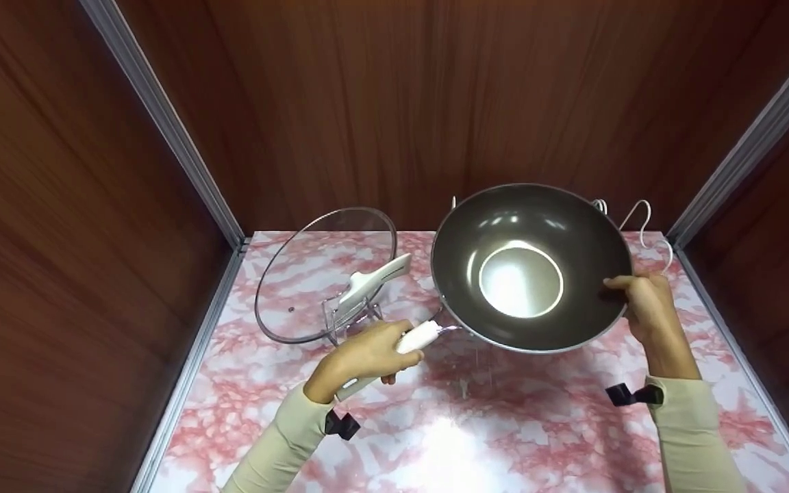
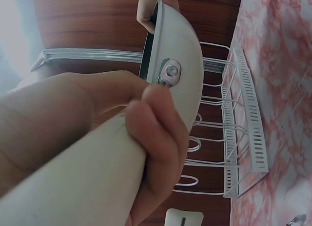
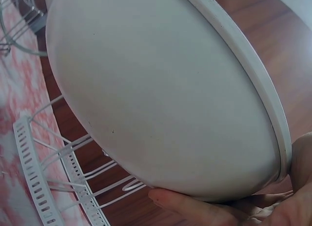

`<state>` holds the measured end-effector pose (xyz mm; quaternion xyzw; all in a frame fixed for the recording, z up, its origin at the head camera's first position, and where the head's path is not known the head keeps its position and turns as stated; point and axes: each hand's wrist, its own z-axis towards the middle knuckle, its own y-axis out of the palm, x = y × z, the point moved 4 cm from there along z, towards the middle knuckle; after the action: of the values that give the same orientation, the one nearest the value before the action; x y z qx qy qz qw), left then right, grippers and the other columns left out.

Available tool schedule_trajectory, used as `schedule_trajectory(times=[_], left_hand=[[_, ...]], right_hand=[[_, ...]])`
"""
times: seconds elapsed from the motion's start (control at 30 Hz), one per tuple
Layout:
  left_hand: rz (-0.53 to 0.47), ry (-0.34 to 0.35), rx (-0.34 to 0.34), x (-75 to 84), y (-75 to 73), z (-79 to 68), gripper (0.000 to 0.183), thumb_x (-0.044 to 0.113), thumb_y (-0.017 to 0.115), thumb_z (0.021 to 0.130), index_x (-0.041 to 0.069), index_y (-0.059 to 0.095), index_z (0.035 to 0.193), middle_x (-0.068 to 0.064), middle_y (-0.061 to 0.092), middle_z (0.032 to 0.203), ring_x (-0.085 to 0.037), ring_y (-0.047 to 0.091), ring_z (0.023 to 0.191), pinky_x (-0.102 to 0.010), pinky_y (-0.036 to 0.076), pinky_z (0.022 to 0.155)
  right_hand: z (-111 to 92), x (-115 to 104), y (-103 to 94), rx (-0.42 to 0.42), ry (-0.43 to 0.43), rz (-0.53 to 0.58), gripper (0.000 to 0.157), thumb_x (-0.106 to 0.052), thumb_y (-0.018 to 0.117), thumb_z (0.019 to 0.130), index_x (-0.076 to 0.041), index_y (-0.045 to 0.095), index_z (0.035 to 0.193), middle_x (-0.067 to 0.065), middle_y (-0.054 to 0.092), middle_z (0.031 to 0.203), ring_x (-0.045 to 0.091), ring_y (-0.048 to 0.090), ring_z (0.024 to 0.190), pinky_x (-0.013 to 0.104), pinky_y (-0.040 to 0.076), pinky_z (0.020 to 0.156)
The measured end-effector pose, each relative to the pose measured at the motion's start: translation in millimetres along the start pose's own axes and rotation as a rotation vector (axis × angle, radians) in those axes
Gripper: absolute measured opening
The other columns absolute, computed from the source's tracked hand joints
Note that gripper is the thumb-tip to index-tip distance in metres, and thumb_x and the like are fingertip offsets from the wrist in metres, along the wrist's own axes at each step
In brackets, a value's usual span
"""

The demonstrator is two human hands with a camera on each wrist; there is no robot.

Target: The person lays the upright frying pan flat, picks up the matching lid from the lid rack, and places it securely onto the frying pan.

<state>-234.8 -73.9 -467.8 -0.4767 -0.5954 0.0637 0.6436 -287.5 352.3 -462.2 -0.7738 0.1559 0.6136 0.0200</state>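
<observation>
A large wok point(image 1: 531, 267) with a dark inside and a pale outside is held up, its open side tilted toward me. My left hand point(image 1: 370, 352) wraps its fingers round the white handle point(image 1: 420, 337). At the far right rim, my right hand point(image 1: 649, 305) grips the wok, thumb over the inside and fingers under the pale outer wall point(image 3: 165, 104). In the left wrist view, the handle's metal joint point(image 2: 170, 72) shows on the wok's side. Behind the wok, a white wire rack point(image 2: 251, 113) is mostly hidden from the head view.
Left of the wok, a glass lid point(image 1: 292, 274) with a white handle point(image 1: 374, 279) leans in a small metal wire stand point(image 1: 333, 318). Wood-grain panels point(image 1: 381, 103) with metal corner strips point(image 1: 175, 130) enclose the red-and-white marbled tabletop point(image 1: 230, 411).
</observation>
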Motion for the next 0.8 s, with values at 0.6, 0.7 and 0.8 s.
schedule_trajectory(times=[0.6,0.7,0.8], left_hand=[[0.337,0.110,0.234,1.3,0.3,-7.5,0.017,0.011,0.078,0.082,0.007,0.063,0.089,0.002,0.055,0.070,-0.011,0.049,0.058,-0.025,0.038,0.051],[0.379,0.105,0.260,-0.1,1.0,-9.2,0.018,0.013,0.078,0.081,0.008,0.063,0.088,0.003,0.050,0.070,-0.014,0.047,0.062,-0.028,0.037,0.054],[0.414,0.085,0.277,-2.5,2.0,-10.4,0.017,0.015,0.077,0.081,0.009,0.061,0.084,0.004,0.047,0.069,-0.014,0.046,0.062,-0.030,0.037,0.053]], right_hand=[[-23,13,-4.5,0.011,-0.046,0.040,0.026,0.011,0.059,0.092,-0.010,0.070,0.081,-0.001,0.071,0.074,0.012,0.074,0.065,0.027,0.063,0.061],[-25,16,-4.8,0.019,-0.050,0.042,0.026,0.012,0.058,0.091,-0.009,0.070,0.082,-0.001,0.071,0.075,0.012,0.073,0.067,0.028,0.063,0.062],[-27,18,-4.6,0.018,-0.053,0.045,0.025,0.013,0.057,0.091,-0.008,0.069,0.084,-0.001,0.071,0.078,0.012,0.073,0.070,0.028,0.064,0.064]])
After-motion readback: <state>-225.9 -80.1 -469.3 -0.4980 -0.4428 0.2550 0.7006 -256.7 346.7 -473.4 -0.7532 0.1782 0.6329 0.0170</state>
